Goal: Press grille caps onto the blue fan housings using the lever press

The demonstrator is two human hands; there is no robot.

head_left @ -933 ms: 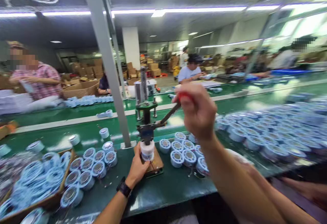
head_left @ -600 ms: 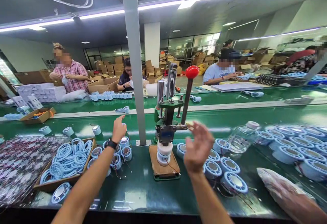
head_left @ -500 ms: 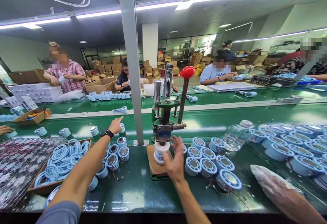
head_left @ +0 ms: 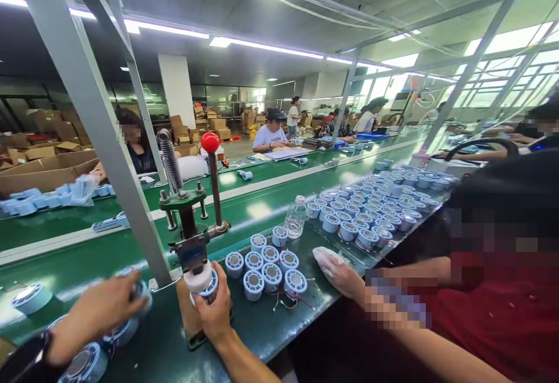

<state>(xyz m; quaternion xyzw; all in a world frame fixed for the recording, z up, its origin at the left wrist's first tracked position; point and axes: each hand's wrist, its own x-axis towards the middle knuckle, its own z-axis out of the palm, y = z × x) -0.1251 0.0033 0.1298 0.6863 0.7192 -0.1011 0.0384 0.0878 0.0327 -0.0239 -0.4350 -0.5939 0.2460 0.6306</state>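
My right hand (head_left: 215, 307) is wrapped round a light-blue cylindrical unit (head_left: 213, 287) beneath the white pressing block (head_left: 198, 278) of a hand press (head_left: 191, 249). The press's red-knobbed lever (head_left: 212, 179) stands upright. At the left, my left hand (head_left: 98, 313), blurred and with a black watch on its wrist, has its thumb and fingers around another light-blue unit (head_left: 145, 298). Below that hand, more such units (head_left: 89, 362) with metal discs in their tops are partly covered by it.
Several wired blue units (head_left: 271, 275) stand right of the press, near a clear plastic bottle (head_left: 296, 217). Many more (head_left: 358, 214) fill the bench farther right. A co-worker's wrapped hand (head_left: 334, 266) rests close by. A grey post (head_left: 117, 156) rises behind the press.
My view has turned right. My right hand has gone from open beside the press to gripping the unit under it. The left hand has drawn back from the belt with a unit.
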